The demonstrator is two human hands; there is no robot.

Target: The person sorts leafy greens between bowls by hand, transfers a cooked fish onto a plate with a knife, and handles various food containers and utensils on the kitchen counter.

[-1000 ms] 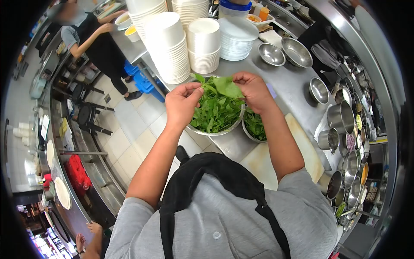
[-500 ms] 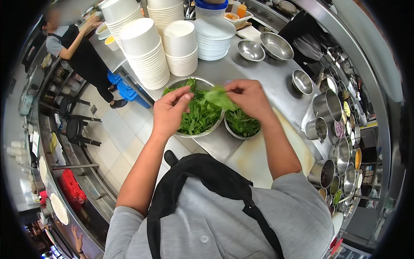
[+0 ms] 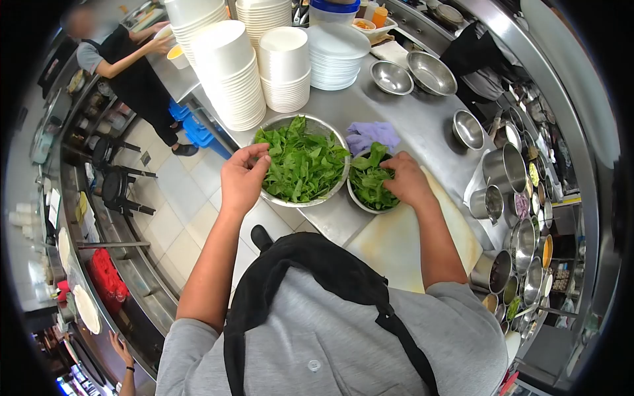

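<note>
A large steel bowl (image 3: 339, 187) heaped with loose green leaves (image 3: 300, 162) sits on the steel counter. My left hand (image 3: 244, 179) is at its left rim, fingers loosely curled with a small gap to the thumb, and I see nothing in them. Against its right side stands a smaller bowl (image 3: 378, 210) holding more leafy greens (image 3: 370, 178). My right hand (image 3: 411, 181) reaches in over that bowl's right rim, its fingers closed on the greens, fingertips partly hidden among the leaves. A crumpled purple cloth (image 3: 372, 136) lies just behind the smaller bowl.
Tall stacks of white tubs (image 3: 231, 79) and a stack of plates (image 3: 338, 56) stand behind the large bowl. A cutting board (image 3: 416, 247) lies under my right forearm. Steel bowls (image 3: 392, 78) and pots (image 3: 503, 168) are to the right. Another person (image 3: 135, 72) works at far left.
My right hand has moved down and right from above the large bowl to the smaller bowl, taking the green leaves it held. My left hand has drawn back left to the rim.
</note>
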